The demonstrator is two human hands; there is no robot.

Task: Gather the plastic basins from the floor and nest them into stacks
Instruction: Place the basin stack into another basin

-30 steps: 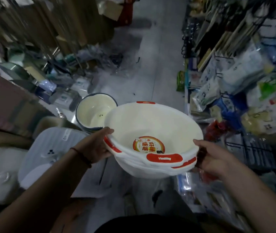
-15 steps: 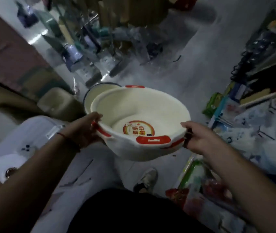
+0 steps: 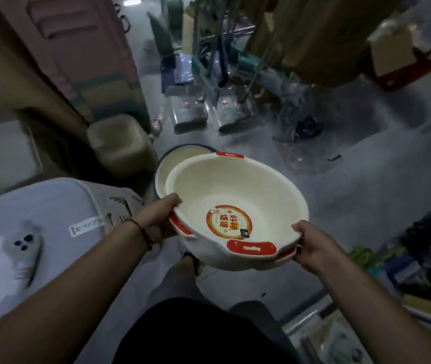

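Two hands carry a nested stack of white basins [image 3: 235,195] above the floor: the left hand [image 3: 156,222] is wrapped round the rim at a red handle, the right hand [image 3: 311,245] round the opposite rim. Judged mid-carry, lowering into the blue-rimmed basin [image 3: 172,164] just behind is called for next, with rims kept level.

Cramped household-goods shop or stockroom, dim aisle.
Grey floor [image 3: 366,166] crowded with stock: boxed goods [image 3: 188,111] far centre, cardboard cartons [image 3: 390,51] far right, packaged items [image 3: 361,258] near right, stickered plastic basins [image 3: 235,195], bagged white bundle [image 3: 38,219] near left.
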